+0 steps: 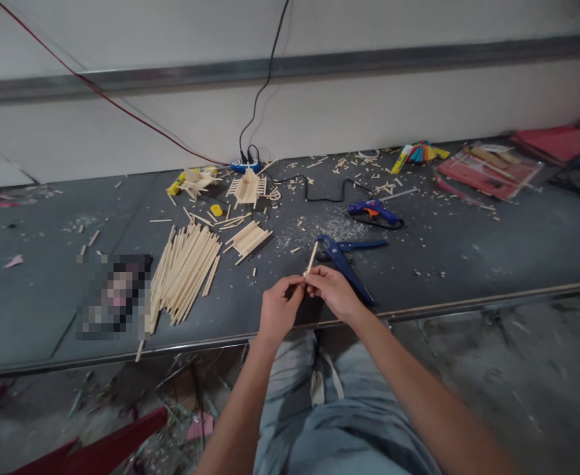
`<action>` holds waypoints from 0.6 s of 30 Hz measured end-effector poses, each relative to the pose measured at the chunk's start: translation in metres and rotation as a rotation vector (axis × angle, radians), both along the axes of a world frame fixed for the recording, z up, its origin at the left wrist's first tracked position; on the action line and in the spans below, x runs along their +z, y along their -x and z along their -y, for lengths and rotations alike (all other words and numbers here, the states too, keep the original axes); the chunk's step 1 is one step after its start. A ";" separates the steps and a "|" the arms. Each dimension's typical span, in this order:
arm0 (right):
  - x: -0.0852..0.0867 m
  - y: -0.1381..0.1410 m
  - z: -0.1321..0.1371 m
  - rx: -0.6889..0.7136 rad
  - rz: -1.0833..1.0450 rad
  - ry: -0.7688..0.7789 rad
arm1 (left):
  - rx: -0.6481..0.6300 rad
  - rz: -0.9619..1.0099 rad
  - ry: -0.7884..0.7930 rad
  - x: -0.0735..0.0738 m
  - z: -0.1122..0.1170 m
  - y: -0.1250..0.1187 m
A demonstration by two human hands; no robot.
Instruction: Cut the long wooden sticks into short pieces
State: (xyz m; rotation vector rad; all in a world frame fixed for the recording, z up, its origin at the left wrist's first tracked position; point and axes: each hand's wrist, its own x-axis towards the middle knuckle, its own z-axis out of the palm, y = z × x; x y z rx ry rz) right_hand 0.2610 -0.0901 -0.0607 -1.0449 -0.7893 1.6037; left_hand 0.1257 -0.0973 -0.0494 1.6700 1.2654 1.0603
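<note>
A short pale wooden stick (pixel 312 257) stands up from between both my hands, over the near edge of a dark grey table (pixel 47 290). My right hand (pixel 333 290) pinches its lower end with closed fingers. My left hand (pixel 278 309) meets it from the left, fingertips closed on the same spot. Blue cutting pliers (pixel 345 258) lie on the table just behind my right hand. A bundle of long wooden sticks (pixel 183 270) lies to the left of my hands.
A blue glue gun (pixel 373 211) with a black cord lies further back. Small stick-built pieces (pixel 248 239) (pixel 247 188) and wood chips lie about it. Red folders (pixel 487 173) and coloured items sit far right. A blurred patch lies at left. My legs are below the table edge.
</note>
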 end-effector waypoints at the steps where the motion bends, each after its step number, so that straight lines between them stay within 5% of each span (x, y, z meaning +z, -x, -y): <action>1: 0.000 0.000 0.000 0.000 0.001 0.001 | 0.001 -0.002 -0.001 0.000 0.000 0.000; 18: 0.000 0.000 0.000 0.019 -0.053 -0.013 | -0.021 -0.096 -0.091 -0.003 -0.001 0.001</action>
